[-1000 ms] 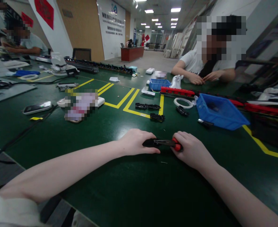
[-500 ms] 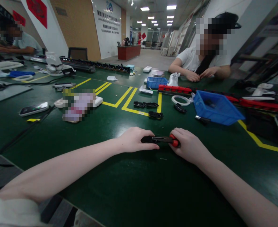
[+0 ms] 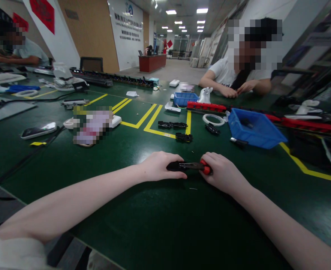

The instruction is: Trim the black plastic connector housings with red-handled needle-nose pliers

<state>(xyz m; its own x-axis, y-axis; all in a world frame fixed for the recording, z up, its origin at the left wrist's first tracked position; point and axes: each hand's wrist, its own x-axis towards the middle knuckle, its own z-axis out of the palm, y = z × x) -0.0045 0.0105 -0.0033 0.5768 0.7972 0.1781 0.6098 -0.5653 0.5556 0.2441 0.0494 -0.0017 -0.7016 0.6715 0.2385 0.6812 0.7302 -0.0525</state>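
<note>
My right hand [image 3: 220, 170] is closed round the red handles of a pair of pliers [image 3: 192, 165], whose dark jaws point left. Between the thumb and fingers of my left hand [image 3: 161, 165] is a small black part [image 3: 175, 166]. The plier tips meet or overlap this part; the exact contact is too small to make out. Both hands are just above the green table [image 3: 143, 225]. A thin pale scrap [image 3: 193, 188] lies on the table just below the pliers.
Beyond my hands lie black parts [image 3: 183, 137] by yellow tape lines. A blue bin [image 3: 256, 129] and a white tape roll [image 3: 213, 119] are at right. A phone [image 3: 38, 130] and a black cable [image 3: 16, 165] lie left. A person [image 3: 238, 78] sits across the table.
The whole view has shifted slightly to the left. Both hands keep the same hold on the pliers and the black part, with no clear movement between them.
</note>
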